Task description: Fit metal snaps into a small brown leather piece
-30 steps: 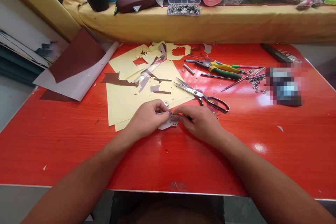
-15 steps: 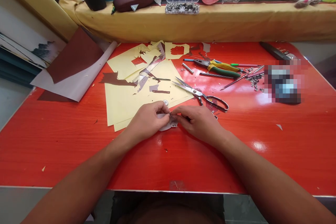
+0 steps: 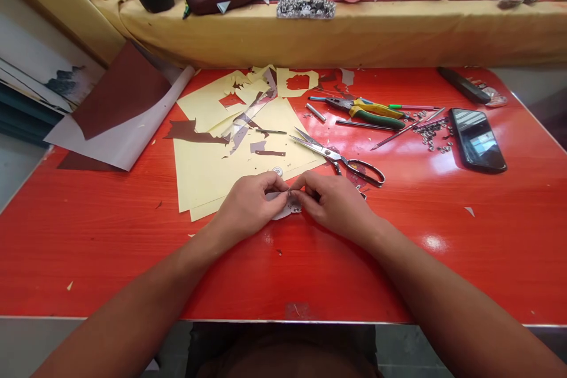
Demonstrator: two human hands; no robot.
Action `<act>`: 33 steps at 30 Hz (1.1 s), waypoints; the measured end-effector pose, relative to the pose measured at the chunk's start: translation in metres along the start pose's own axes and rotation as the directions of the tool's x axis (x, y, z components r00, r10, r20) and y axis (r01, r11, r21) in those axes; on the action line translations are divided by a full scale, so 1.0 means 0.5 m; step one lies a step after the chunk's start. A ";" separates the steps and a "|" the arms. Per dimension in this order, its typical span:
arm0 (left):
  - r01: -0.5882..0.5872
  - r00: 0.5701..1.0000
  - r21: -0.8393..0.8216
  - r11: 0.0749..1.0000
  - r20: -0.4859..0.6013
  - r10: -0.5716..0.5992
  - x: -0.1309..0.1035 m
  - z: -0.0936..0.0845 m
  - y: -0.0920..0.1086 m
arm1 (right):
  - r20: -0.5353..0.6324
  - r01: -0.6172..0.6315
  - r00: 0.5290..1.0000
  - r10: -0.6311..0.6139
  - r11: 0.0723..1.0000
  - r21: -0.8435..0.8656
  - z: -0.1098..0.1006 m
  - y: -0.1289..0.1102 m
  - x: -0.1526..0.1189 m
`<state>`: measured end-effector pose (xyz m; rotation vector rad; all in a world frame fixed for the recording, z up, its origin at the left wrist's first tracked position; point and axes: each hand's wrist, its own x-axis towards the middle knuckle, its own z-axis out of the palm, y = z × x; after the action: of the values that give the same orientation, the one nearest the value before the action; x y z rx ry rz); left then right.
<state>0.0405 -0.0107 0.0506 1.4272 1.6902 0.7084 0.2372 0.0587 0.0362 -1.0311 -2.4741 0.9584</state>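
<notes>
My left hand (image 3: 253,201) is closed on a small pale grey cut piece (image 3: 282,209), pinched between thumb and fingers. A round metal fitting shows at the piece's right end. My right hand (image 3: 328,196) is closed too, its thumb and forefinger pinching at the same piece's edge, close to my left fingertips. What exactly lies between the right fingertips is too small to make out. Just beyond my hands lie a small round metal disc (image 3: 277,172) and a pair of scissors (image 3: 333,155) with the blades parted.
Cream paper sheets (image 3: 208,183) with brown scraps lie beyond my left hand. To the right are pliers (image 3: 367,112), pens, loose metal eyelets (image 3: 432,139) and a phone (image 3: 478,140). A brown sheet (image 3: 121,91) curls at the left. Boxes and jars line the back ledge (image 3: 354,41).
Both hands stay together on the small piece, with the right fingertips shifted slightly. The whole view has moved a little.
</notes>
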 end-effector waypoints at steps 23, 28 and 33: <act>0.059 0.998 -0.053 0.997 0.008 -0.058 0.008 -0.008 -0.001 | 0.021 -0.054 0.998 0.053 0.997 0.060 -0.004 -0.005 0.000; 0.077 0.997 -0.058 0.995 -0.015 -0.078 0.008 -0.009 0.002 | 0.009 -0.063 0.998 0.063 0.995 0.078 -0.003 -0.001 0.000; 0.071 0.997 -0.087 0.994 0.010 -0.070 0.008 -0.013 0.002 | -0.006 -0.085 0.996 0.085 0.994 0.074 -0.002 -0.002 0.000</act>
<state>0.0354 -0.0059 0.0537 1.3017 1.6754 0.7284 0.2370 0.0588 0.0375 -1.1218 -2.3851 1.0598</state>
